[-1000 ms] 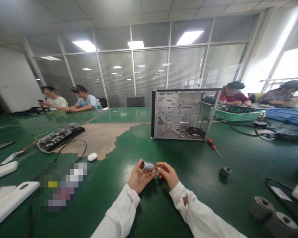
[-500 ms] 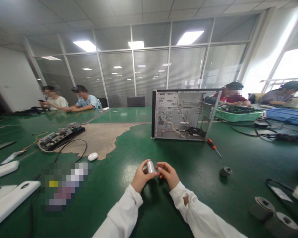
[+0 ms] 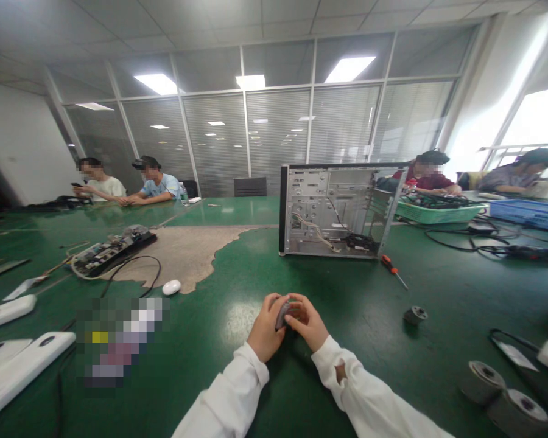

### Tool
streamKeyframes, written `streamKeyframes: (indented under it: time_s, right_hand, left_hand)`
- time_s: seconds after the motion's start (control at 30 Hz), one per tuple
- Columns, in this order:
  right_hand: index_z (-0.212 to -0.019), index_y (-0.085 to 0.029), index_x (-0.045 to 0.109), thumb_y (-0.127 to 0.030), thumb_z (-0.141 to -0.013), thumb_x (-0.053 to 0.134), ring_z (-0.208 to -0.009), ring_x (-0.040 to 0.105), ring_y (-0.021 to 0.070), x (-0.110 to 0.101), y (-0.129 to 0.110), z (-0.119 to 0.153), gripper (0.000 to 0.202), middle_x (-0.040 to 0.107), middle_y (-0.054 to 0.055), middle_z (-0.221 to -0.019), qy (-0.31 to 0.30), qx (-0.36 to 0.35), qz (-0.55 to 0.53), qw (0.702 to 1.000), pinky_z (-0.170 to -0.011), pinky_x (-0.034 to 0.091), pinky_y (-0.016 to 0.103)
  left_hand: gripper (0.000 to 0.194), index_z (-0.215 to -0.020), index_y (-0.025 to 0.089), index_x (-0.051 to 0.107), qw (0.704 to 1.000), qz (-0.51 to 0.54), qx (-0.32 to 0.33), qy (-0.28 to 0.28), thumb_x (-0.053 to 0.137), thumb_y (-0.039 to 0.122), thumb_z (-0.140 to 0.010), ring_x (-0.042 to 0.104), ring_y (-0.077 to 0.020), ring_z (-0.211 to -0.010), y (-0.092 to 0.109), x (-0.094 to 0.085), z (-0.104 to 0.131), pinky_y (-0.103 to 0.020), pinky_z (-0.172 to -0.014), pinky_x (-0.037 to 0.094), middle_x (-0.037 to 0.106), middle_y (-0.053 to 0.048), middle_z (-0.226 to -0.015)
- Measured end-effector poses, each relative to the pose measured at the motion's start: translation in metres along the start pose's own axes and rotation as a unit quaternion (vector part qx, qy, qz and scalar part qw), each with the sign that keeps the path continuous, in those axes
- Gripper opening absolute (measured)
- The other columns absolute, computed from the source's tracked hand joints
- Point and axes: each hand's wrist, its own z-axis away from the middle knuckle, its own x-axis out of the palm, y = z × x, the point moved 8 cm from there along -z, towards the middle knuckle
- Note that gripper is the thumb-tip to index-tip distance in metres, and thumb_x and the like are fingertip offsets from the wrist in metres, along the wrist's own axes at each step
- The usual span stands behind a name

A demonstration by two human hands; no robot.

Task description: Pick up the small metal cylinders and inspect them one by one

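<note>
Just in front of me, a small silvery metal cylinder (image 3: 282, 312) is held above the green table, its darker end turned toward the right. My left hand (image 3: 267, 328) is wrapped round it with the fingers over the top and covers much of it. The fingers of my right hand (image 3: 307, 321) are curled against the cylinder's right side, thumb and fingertips touching it. Farther right a similar short grey metal cylinder (image 3: 415, 315) lies on the table. Two larger grey cylinders (image 3: 483, 383) with holes in their ends lie at the lower right.
An opened computer case (image 3: 333, 210) stands ahead, with an orange-handled screwdriver (image 3: 394, 272) beside it. At left are a circuit assembly (image 3: 114, 252), a white earbud case (image 3: 171, 288) and white devices (image 3: 31, 371). Baskets (image 3: 438, 212) stand at right. Several people sit around the table.
My left hand has rolled over and turned the cylinder, so that its end now faces right. My right hand has closed in against the cylinder.
</note>
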Motion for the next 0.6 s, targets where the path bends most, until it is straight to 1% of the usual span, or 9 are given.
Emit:
streamKeyframes:
  time_s: [0.1,0.3,0.47,0.6]
  right_hand:
    - [-0.104,-0.024,0.037,-0.023,-0.063,0.059,-0.074,0.055,0.0136,-0.0024,-0.0022,0.0014,0.047,0.053,0.003,-0.088,0.017,-0.017,0.025,0.999,-0.059,0.045,0.025]
    - [-0.096,-0.021,0.044,-0.026,-0.066,0.057,-0.071,0.056,0.0140,-0.0034,0.0010,-0.0010,0.033,0.054,0.004,-0.088,0.010,-0.019,0.050,0.999,-0.057,0.045,0.025]
    - [-0.097,-0.021,0.043,-0.028,-0.065,0.057,-0.071,0.057,0.0144,-0.0032,-0.0004,-0.0004,0.035,0.055,0.003,-0.084,0.015,-0.003,0.027,1.000,-0.060,0.046,0.026]
    - [-0.095,-0.021,0.044,-0.027,-0.063,0.061,-0.063,0.056,0.0117,-0.0025,-0.0008,0.0001,0.037,0.055,-0.001,-0.074,0.020,0.025,-0.016,0.999,-0.058,0.045,0.024]
  left_hand:
    - [0.063,-0.115,0.024,0.038,1.000,-0.007,0.005,-0.010,0.044,-0.004,-0.059,0.038,-0.0177,-0.107,-0.0002,0.0024,0.0006,-0.035,-0.093,0.033,0.035,-0.006,-0.113]
    - [0.070,-0.120,0.024,0.031,1.000,0.001,0.008,-0.006,0.044,-0.005,-0.057,0.037,-0.0175,-0.108,0.0017,0.0025,0.0007,-0.036,-0.094,0.032,0.035,-0.007,-0.114]
    - [0.070,-0.120,0.024,0.029,1.000,-0.013,-0.008,0.014,0.052,0.000,-0.058,0.034,-0.0185,-0.111,0.0024,0.0002,0.0020,-0.036,-0.095,0.031,0.031,-0.007,-0.118]
    - [0.068,-0.120,0.023,0.029,1.000,-0.024,-0.005,0.018,0.056,0.006,-0.060,0.034,-0.0191,-0.111,0.0072,-0.0002,0.0033,-0.036,-0.095,0.032,0.028,-0.007,-0.120]
